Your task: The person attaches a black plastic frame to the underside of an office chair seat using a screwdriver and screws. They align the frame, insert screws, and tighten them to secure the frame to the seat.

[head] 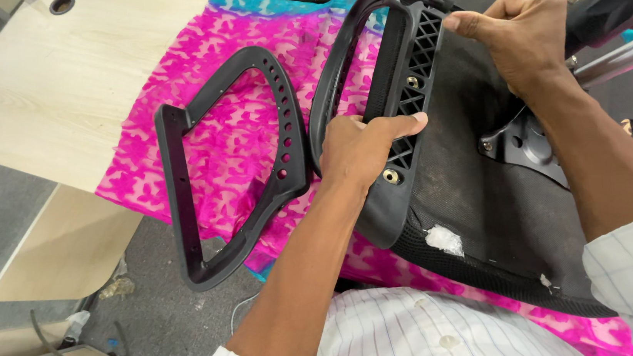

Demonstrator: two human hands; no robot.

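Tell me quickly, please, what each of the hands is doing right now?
Left hand: closed around the armrest set on the seat underside.
Right hand: closed in a fist, thumb against the armrest's upper bracket; what it grips cannot be told.

Matt black plastic armrest (400, 77), patterned pink cloth (227, 132), pale wood-grain tabletop (52, 87).

- The person is wearing a white shirt (393, 333) crossed by thin blue lines in a check pattern.
- Small white buttons are running down the shirt's front.
- Both sleeves are sitting rolled up, leaving the forearms bare.
- The left hand (360, 150) and right hand (523, 34) are wearing no gloves, rings or watch.
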